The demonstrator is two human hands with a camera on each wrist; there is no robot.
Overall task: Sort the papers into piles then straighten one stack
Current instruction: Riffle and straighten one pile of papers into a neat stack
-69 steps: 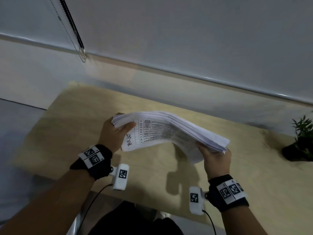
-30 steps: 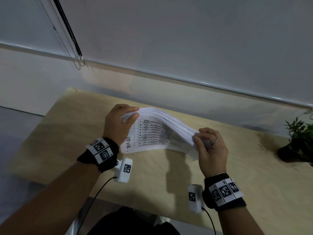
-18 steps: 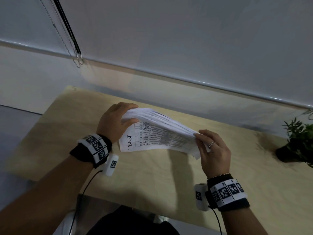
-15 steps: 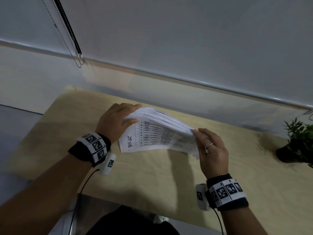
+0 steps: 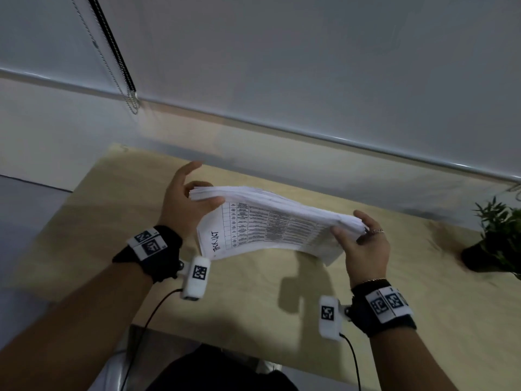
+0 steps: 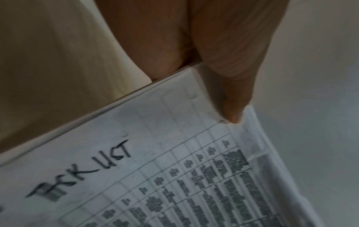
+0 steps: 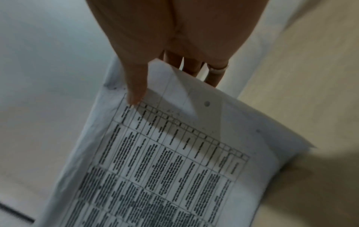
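Lifted higher, flattened since earlier: paper stack (image 5: 277,218) off desk (image 5: 282,306). Left hand (image 5: 180,204) grip: thumb under one end, fingers spread above. Right hand (image 5: 363,244) grip: pinching opposite end.

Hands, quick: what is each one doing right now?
Left hand: pinches the left end of the paper stack.
Right hand: grips the stack's right end.

Papers (image 5: 270,221) being held up over the table

The thick white stack is sagging a little and tilting, its printed grid page facing down toward us, with "TASK LIST" handwritten near the left end.
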